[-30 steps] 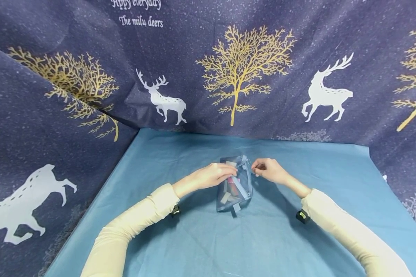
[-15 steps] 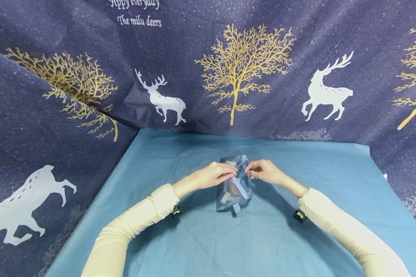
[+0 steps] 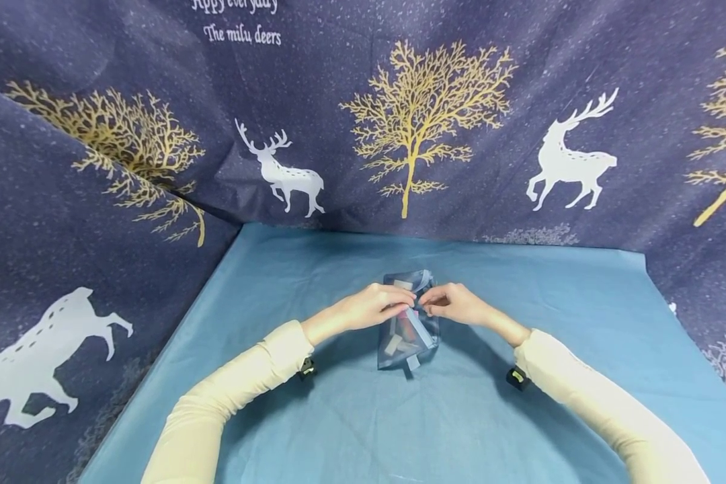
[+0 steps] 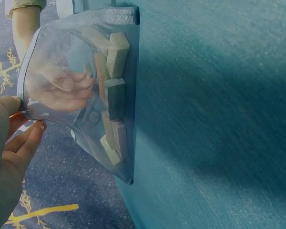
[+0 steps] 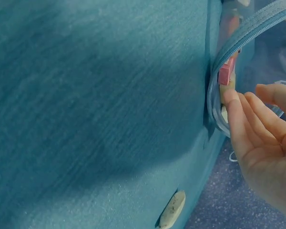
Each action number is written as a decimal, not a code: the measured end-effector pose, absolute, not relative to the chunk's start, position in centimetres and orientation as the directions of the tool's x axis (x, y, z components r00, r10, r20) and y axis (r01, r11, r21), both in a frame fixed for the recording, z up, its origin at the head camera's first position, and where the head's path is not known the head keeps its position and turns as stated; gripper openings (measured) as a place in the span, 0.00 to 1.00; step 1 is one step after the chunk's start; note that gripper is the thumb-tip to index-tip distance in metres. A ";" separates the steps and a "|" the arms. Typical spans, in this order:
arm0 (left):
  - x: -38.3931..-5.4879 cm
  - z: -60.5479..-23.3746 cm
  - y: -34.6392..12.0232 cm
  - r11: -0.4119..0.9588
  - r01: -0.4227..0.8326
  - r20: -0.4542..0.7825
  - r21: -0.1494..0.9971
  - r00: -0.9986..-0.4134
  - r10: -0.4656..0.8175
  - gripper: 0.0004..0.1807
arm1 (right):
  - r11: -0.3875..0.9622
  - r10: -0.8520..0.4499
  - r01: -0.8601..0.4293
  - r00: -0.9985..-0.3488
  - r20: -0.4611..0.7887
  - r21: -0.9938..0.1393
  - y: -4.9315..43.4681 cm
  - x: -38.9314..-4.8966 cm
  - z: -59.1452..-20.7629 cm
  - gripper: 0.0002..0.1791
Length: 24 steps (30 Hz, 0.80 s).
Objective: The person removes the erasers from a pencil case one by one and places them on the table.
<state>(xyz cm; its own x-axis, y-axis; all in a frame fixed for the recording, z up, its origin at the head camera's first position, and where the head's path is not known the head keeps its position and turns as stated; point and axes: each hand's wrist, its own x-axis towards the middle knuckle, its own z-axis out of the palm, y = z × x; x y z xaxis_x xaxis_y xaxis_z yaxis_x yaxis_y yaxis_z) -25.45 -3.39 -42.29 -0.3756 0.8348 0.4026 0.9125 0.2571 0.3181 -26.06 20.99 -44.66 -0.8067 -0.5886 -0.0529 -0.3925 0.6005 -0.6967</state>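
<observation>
Left hand [image 3: 369,307]: pinching the rim of the mesh pouch [image 3: 421,330] between thumb and fingertips. Firm hold on that edge, lifted so the mouth gapes.

Right hand [image 3: 456,304]: fingers loosely extended, a bit bent, gaps between them; I see nothing gripped. Fingertips are at the pouch mouth, just past the zip edge [image 5: 251,29]. One tip is right at a pale yellowish block [image 5: 227,88]; can't tell if it's touching.

Pouch sits on the blue cloth [image 3: 363,430], between both hands, translucent mesh, pale blue trim, small tab [image 3: 413,363] poking out at the near end.

Contents, seen through the mesh: pink block [image 5: 224,74], dark block [image 4: 116,99], whitish block [image 4: 118,52], plus a few more pieces partly overlapped, bunched along the side nearest the cloth.

Also: pale speckled oblong piece [image 5: 172,210] lying outside the pouch on the cloth, right wrist view only. Behind it all, navy curtain [image 3: 339,81] with white deer and gold trees. Cream sleeves [image 3: 587,393] on both arms.
</observation>
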 end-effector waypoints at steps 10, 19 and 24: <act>-25.4 -42.3 -3.3 0.275 0.906 0.388 0.320 -0.391 0.835 0.13 | 0.595 -0.646 -0.474 -0.763 -0.035 -0.649 20.3 -25.8 -44.5 0.15; -25.4 -42.4 -3.5 0.267 0.907 0.400 0.325 -0.388 0.831 0.13 | 0.579 -0.673 -0.528 -0.740 0.001 -0.622 20.1 -26.0 -45.1 0.14; -25.3 -42.5 -3.5 0.262 0.917 0.411 0.300 -0.372 0.832 0.13 | 0.567 -0.670 -0.492 -0.742 -0.022 -0.661 19.9 -25.8 -45.1 0.15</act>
